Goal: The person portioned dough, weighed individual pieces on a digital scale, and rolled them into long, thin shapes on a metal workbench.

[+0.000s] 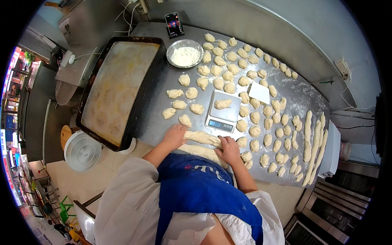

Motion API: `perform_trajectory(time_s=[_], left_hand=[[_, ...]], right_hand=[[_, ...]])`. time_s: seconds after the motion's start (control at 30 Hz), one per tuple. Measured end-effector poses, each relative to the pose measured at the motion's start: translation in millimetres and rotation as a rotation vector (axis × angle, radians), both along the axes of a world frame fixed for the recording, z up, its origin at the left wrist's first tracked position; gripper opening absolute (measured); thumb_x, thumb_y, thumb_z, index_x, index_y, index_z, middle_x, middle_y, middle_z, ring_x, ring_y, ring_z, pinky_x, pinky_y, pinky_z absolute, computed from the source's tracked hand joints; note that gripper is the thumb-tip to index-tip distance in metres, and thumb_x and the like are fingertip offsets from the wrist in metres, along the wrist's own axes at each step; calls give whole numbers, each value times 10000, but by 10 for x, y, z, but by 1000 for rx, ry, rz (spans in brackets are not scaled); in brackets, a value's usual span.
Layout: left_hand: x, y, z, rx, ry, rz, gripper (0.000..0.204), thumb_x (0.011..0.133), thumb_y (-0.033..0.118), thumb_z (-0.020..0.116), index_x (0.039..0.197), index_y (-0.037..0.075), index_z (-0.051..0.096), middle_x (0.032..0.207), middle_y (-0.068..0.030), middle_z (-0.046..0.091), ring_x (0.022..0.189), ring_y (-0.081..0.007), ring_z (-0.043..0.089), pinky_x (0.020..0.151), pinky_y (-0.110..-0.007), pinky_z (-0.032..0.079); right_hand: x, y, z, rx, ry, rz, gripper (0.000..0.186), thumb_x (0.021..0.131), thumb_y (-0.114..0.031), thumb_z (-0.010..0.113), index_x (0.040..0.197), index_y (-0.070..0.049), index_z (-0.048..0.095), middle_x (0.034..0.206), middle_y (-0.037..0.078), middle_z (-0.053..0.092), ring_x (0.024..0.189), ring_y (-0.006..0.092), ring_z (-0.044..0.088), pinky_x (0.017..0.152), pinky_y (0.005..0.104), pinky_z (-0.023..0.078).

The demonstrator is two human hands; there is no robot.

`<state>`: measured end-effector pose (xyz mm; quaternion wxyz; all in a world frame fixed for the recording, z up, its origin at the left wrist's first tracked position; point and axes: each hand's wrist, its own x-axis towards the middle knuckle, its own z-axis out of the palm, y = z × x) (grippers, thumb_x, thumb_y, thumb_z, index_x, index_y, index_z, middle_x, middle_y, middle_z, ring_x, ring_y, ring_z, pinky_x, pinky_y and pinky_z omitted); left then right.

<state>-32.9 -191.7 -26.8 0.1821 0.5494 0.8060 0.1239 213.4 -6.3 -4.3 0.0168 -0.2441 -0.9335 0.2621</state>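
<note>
Head view: left hand [174, 136], right hand [228, 149] flat, open, pressing one dough roll [201, 138]; second roll [202, 152] beside.

Surface: we see a steel worktable [163, 122], dusted with flour toward 3 o'clock.
9 o'clock: a dark baking tray [118, 90] lies on the table, hanging over its near edge.
12 o'clock: a metal bowl of flour [185, 54], with a phone [174, 24] propped just beyond it.
Centre: a digital scale [223, 111] carrying one dough piece [223, 104]; a white scraper [259, 92] lies at its 2 o'clock.
Around the scale: many small dough pieces [228, 76] spread from 11 to 4 o'clock.
3 o'clock: long dough ropes [314, 143] lie side by side.
6 o'clock: we find two dough logs [202, 138] at the near edge.
</note>
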Motion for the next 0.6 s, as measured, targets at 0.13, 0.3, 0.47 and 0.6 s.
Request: perform_trajectory(time_s=[0.13, 0.3, 0.47, 0.6], left_hand=[[29, -95, -29, -48, -109, 197, 421, 782, 284, 739, 1111, 62, 597, 1083, -158, 612, 1055, -332, 593, 892, -445, 489], [-163, -63, 323, -117, -747, 436, 503, 806, 312, 727, 1208, 59, 561, 1124, -188, 633, 1068, -352, 607, 906, -449, 485], [-88, -272, 148, -55, -389, 378, 560, 791, 333, 745, 1259, 94, 552, 1137, -182, 648, 1079, -360, 612, 920, -443, 483], [-4, -376, -162, 32, -401, 475, 505, 790, 281, 740, 1224, 94, 563, 1146, -185, 637, 1097, -382, 588, 938, -460, 470]], right_hand=[[-17, -46, -159, -96, -13, -89, 486, 780, -287, 741, 1205, -83, 624, 1046, 166, 626, 967, 341, 634, 810, 451, 532], [-170, 65, 95, -148, -240, 33, 386, 814, -325, 721, 1114, -86, 682, 993, 156, 655, 932, 345, 656, 799, 441, 533], [-795, 334, 215, -193, 88, -37, 268, 861, -298, 678, 931, -42, 717, 836, 178, 691, 778, 366, 664, 721, 432, 533], [-1813, 710, 328, -143, 226, -50, 275, 891, -280, 653, 797, -29, 718, 743, 183, 674, 686, 376, 656, 658, 450, 522]])
